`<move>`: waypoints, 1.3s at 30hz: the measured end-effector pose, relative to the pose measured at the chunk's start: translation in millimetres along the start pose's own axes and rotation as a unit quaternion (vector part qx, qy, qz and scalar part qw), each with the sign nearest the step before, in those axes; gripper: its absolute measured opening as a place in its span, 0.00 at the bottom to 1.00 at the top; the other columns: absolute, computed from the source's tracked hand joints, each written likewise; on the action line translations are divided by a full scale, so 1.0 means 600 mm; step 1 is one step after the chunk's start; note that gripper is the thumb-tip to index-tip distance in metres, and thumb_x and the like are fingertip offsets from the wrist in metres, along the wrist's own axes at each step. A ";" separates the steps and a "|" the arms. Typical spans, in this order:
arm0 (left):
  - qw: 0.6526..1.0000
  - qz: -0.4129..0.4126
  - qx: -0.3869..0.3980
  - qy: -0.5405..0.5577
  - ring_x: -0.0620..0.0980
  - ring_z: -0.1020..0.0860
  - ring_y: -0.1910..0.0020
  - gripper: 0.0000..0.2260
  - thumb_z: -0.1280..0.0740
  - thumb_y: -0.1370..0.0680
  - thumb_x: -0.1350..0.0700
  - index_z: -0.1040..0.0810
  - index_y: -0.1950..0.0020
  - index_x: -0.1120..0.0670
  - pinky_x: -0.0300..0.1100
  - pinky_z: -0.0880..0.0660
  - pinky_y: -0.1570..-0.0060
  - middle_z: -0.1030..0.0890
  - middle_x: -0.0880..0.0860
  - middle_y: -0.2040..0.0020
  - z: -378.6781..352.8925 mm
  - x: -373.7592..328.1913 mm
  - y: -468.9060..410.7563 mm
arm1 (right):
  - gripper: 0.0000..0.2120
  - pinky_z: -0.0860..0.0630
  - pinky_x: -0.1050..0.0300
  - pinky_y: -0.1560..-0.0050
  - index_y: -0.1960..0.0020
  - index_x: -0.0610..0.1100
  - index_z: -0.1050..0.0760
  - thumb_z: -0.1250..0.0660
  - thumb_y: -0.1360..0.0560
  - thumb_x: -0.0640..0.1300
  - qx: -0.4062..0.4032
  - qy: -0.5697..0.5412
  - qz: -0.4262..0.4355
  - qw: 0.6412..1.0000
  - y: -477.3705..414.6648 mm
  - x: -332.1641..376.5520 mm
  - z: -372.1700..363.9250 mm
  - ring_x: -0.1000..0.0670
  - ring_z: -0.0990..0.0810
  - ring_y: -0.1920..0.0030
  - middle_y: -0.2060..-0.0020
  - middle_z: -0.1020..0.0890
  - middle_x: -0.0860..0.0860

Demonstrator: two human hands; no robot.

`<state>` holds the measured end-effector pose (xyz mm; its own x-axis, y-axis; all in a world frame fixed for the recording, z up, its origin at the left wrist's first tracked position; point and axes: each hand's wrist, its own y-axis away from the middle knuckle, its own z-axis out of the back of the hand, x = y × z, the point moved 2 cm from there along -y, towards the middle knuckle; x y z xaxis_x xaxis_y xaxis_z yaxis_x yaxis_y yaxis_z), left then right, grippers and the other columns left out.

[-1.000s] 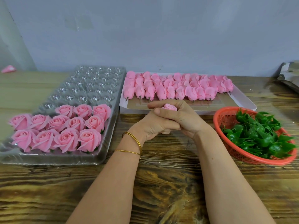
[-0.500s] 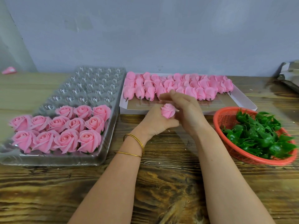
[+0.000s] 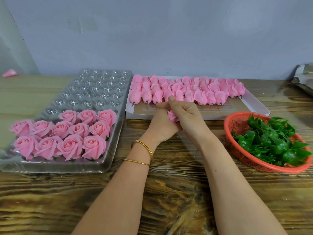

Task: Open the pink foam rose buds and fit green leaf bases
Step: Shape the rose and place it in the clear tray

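Observation:
A pink foam rose bud [image 3: 172, 116] sits between both hands above the wooden table. My left hand [image 3: 160, 123] cups it from below, and my right hand [image 3: 188, 116] curls its fingers around the petals from the right, hiding most of the bud. Several closed pink buds [image 3: 186, 90] on short stems lie in rows in a white box [image 3: 254, 107] behind the hands. Green leaf bases [image 3: 272, 141] fill a red basket [image 3: 237, 122] at the right. Several opened roses [image 3: 67, 134] stand in a clear plastic tray [image 3: 94, 89] at the left.
The far half of the clear tray holds only bare cups. A grey wall rises behind the table. A crumpled grey wrapper [image 3: 303, 77] lies at the far right edge, and a pink scrap [image 3: 10, 72] lies at the far left. Bare wood [image 3: 169, 192] surrounds my forearms.
The hands unclasped from around the bud and turned it. My right hand's fingers went from straight over the bud to curled around its petals. The hands shifted slightly away from me.

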<state>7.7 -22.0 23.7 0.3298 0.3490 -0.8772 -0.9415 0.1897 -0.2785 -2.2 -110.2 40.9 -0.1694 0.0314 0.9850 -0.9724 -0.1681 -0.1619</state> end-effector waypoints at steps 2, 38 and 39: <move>1.000 0.013 0.002 0.009 0.24 0.26 0.66 0.15 0.27 0.29 0.65 0.25 0.64 0.46 0.21 0.31 0.67 0.23 0.42 0.66 0.001 0.002 0.001 | 0.19 0.27 0.71 0.45 0.48 0.46 0.16 0.44 0.17 0.52 0.015 0.011 -0.010 1.000 0.000 -0.001 -0.001 0.59 0.18 0.46 0.52 0.14 0.53; 0.998 0.027 0.019 0.050 0.58 0.18 0.53 0.10 0.28 0.34 0.71 0.19 0.54 0.64 0.57 0.21 0.51 0.16 0.62 0.56 -0.010 0.006 0.004 | 0.21 0.22 0.55 0.49 0.44 0.40 0.18 0.44 0.17 0.53 0.029 -0.142 -0.155 0.977 -0.012 -0.022 0.017 0.47 0.17 0.48 0.45 0.17 0.38; 0.998 0.027 0.017 0.052 0.58 0.18 0.52 0.11 0.27 0.34 0.71 0.19 0.53 0.65 0.57 0.21 0.50 0.17 0.63 0.56 -0.010 0.006 0.004 | 0.21 0.22 0.55 0.49 0.45 0.40 0.18 0.44 0.17 0.53 0.026 -0.144 -0.155 0.977 -0.012 -0.022 0.017 0.47 0.17 0.48 0.45 0.17 0.39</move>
<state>6.2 -25.8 17.5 0.2690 0.2631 -0.9265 -0.9540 0.2051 -0.2187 8.7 -119.5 29.4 0.1917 -0.1895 0.9630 -0.9592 -0.2440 0.1429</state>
